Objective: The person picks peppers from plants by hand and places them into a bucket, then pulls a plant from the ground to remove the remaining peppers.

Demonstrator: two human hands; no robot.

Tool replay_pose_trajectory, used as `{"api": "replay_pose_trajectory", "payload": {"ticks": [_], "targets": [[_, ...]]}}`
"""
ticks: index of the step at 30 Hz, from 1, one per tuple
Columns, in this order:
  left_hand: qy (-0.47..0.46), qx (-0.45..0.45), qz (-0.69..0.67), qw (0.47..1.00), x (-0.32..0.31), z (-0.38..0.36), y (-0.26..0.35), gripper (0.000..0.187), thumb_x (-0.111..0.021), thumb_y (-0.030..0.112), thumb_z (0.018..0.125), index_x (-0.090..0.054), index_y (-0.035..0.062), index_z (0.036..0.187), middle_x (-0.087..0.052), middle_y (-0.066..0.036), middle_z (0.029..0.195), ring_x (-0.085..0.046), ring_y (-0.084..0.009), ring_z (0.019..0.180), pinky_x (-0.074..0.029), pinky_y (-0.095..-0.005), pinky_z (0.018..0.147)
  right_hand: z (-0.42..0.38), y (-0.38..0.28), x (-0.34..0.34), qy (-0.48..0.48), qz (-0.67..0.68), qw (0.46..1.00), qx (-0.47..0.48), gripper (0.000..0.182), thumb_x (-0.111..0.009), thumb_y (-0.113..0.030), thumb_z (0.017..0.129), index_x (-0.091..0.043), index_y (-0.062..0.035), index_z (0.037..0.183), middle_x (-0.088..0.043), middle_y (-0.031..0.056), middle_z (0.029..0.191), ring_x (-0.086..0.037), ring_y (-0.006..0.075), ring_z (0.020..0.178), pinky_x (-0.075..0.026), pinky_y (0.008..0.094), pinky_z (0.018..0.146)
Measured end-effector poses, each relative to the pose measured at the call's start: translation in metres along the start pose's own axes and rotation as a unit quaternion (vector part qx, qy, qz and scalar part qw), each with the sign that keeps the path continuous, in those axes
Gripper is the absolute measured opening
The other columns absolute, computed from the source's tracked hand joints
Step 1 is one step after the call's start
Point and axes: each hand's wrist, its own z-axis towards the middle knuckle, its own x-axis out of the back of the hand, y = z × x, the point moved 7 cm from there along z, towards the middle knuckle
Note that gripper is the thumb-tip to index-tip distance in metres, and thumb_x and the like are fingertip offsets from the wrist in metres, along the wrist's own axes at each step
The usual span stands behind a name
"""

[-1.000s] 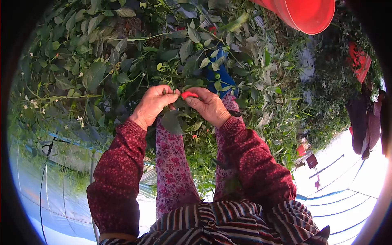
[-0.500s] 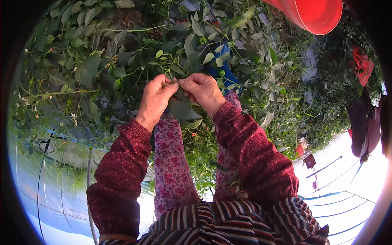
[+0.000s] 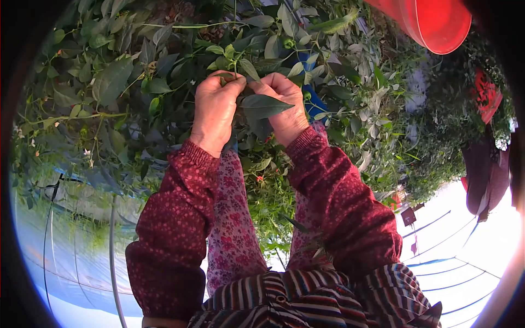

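My left hand [image 3: 216,109] is closed in a pinch on a thin green stem [image 3: 235,65] of a leafy plant that looks like pepper. Small young leaves [image 3: 229,52] stand just above its fingertips. Beside it, my right hand [image 3: 290,112] is also closed, thumb against fingers, with its tips almost touching the left ones. What the right fingers hold is hidden. A large dark green leaf [image 3: 265,106] hangs in front of the right palm. Small green round peppers [image 3: 289,43] show among the foliage close by.
Dense plants surround both hands. A red bucket [image 3: 437,24] is at the upper right, and something blue [image 3: 314,90] shows behind the leaves. A red bag-like item [image 3: 486,98] and dark hanging cloth [image 3: 484,172] are at the right. A pole [image 3: 114,257] stands lower left.
Both hands have moved slightly up, away from my body, still pinched close together. The large leaf now lies across the front of the right hand. The view has shifted a little.
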Motion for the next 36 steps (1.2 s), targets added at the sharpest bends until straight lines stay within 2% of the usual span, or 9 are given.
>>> {"api": "replay_pose_trajectory", "payload": {"ticks": [3,6,9,10,12,15,27,32,36], "targets": [[-0.012,0.017,0.000,1.000,0.003,0.005,-0.003,0.005,-0.060,0.004,0.085,-0.060,0.0002,0.088,-0.060,-0.002,0.084,-0.054,-0.0090,0.076,-0.043,-0.0234,0.070,0.003,0.004,0.003,-0.002,0.026,1.000,0.009,0.009,-0.062,-0.010,0.085,-0.058,-0.0034,0.081,-0.059,-0.0003,0.069,-0.052,0.0055,0.059,-0.044,0.0215,0.055],[0.090,0.058,-0.005,0.994,0.049,0.016,0.007,0.005,-0.061,0.005,0.085,-0.061,0.0031,0.089,-0.061,-0.001,0.083,-0.054,-0.0080,0.076,-0.044,-0.0244,0.070,-0.001,-0.011,0.021,0.005,0.109,0.994,-0.009,0.006,-0.062,-0.012,0.084,-0.058,-0.0073,0.084,-0.053,-0.0001,0.063,-0.046,0.0077,0.051,-0.037,0.0223,0.046],[-0.040,-0.024,0.115,0.992,0.056,0.024,0.007,0.003,-0.060,0.006,0.085,-0.062,0.0043,0.088,-0.058,0.004,0.080,-0.049,-0.0047,0.072,-0.041,-0.0219,0.065,0.022,-0.001,0.059,0.030,-0.055,0.997,-0.044,0.008,-0.061,-0.013,0.086,-0.059,-0.0067,0.090,-0.058,0.0015,0.071,-0.056,0.0110,0.061,-0.043,0.0238,0.051],[-0.044,-0.003,0.131,0.990,0.053,0.018,0.005,0.005,-0.060,0.006,0.087,-0.062,0.0039,0.091,-0.056,0.004,0.079,-0.048,-0.0038,0.073,-0.039,-0.0211,0.065,0.034,0.012,0.068,0.039,-0.122,0.988,-0.081,0.010,-0.062,-0.014,0.086,-0.060,-0.0076,0.093,-0.061,0.0016,0.077,-0.059,0.0117,0.067,-0.044,0.0244,0.055],[0.007,-0.021,0.115,0.993,0.056,0.016,0.013,0.009,-0.063,0.012,0.088,-0.062,0.0044,0.093,-0.057,0.005,0.084,-0.050,-0.0050,0.078,-0.038,-0.0210,0.074,0.085,0.026,0.089,0.007,-0.321,0.947,0.012,0.019,-0.060,-0.014,0.088,-0.061,-0.0042,0.104,-0.065,0.0057,0.086,-0.063,0.0169,0.074,-0.051,0.0268,0.063],[0.034,-0.094,0.039,0.994,0.087,0.025,0.018,0.013,-0.064,0.012,0.088,-0.063,0.0038,0.098,-0.059,0.003,0.089,-0.053,-0.0070,0.084,-0.042,-0.0231,0.077,0.129,0.036,0.114,0.140,-0.336,0.931,-0.030,0.022,-0.057,-0.011,0.089,-0.061,-0.0028,0.109,-0.064,0.0081,0.101,-0.063,0.0187,0.081,-0.053,0.0301,0.073],[0.045,-0.093,0.103,0.989,0.108,0.024,0.012,0.023,-0.064,0.005,0.086,-0.060,-0.0008,0.108,-0.063,-0.005,0.102,-0.058,-0.0129,0.092,-0.046,-0.0275,0.083,0.206,0.081,0.119,0.248,-0.513,0.820,0.055,0.025,-0.058,-0.018,0.089,-0.059,-0.0050,0.111,-0.064,0.0095,0.100,-0.063,0.0200,0.080,-0.052,0.0312,0.070],[0.002,-0.087,0.094,0.992,0.093,0.019,0.013,0.024,-0.062,0.002,0.086,-0.059,0.0002,0.110,-0.063,-0.004,0.096,-0.058,-0.0108,0.085,-0.047,-0.0266,0.077,0.209,0.081,0.128,0.222,-0.470,0.849,0.096,0.027,-0.059,-0.021,0.089,-0.058,-0.0059,0.111,-0.064,0.0101,0.099,-0.063,0.0205,0.080,-0.052,0.0316,0.069],[-0.031,-0.079,0.108,0.991,0.075,0.007,0.010,0.017,-0.057,-0.001,0.090,-0.057,0.0009,0.106,-0.062,-0.002,0.095,-0.057,-0.0087,0.083,-0.045,-0.0246,0.074,0.204,0.078,0.141,0.124,-0.318,0.926,0.159,0.028,-0.059,-0.023,0.089,-0.057,-0.0066,0.112,-0.064,0.0106,0.099,-0.063,0.0209,0.079,-0.052,0.0320,0.068]]}}
